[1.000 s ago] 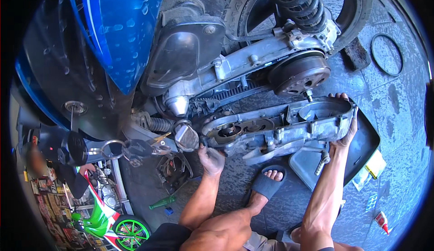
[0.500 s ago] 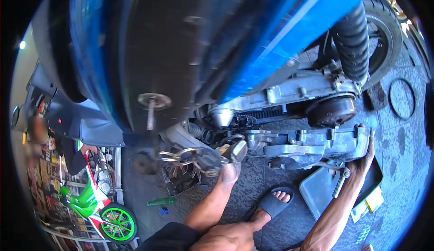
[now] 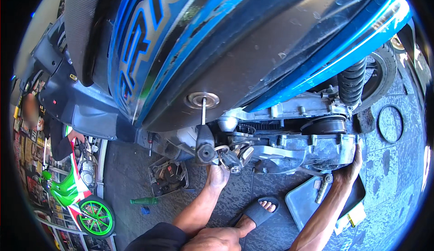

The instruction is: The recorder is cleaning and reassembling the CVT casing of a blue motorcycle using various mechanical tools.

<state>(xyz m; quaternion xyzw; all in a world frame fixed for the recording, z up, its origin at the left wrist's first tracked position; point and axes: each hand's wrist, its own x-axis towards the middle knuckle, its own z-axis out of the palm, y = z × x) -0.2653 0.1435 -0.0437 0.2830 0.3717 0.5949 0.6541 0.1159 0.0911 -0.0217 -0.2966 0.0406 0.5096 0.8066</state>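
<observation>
A grey metal crankcase cover [image 3: 305, 151] is held lengthwise beside the exposed belt drive of a blue and black scooter [image 3: 253, 56]. My right hand [image 3: 349, 169] is closed around its rear end, the kick-start lever [image 3: 323, 188] hanging close by. At the front end, my left hand [image 3: 218, 177] is raised under the cover, its fingers mostly hidden behind hanging keys. A key with a black head [image 3: 205, 147] sits in the round lock [image 3: 202, 100] on the side panel. Behind the cover show the dark clutch drum [image 3: 325, 125] and part of the belt [image 3: 266, 126].
A grey tray [image 3: 300, 206] lies on the floor beneath my right forearm. A parts box [image 3: 169, 178], a green bottle [image 3: 144, 201] and a belt-like black ring [image 3: 390, 123] lie around. A person's hand [image 3: 76, 136] is near a green and white motorcycle [image 3: 68, 187] at left.
My view has shifted, bringing more of the scooter's side panel into sight. Both hands stay at the cover's ends. The hanging keys look sharper and sit differently against the cover.
</observation>
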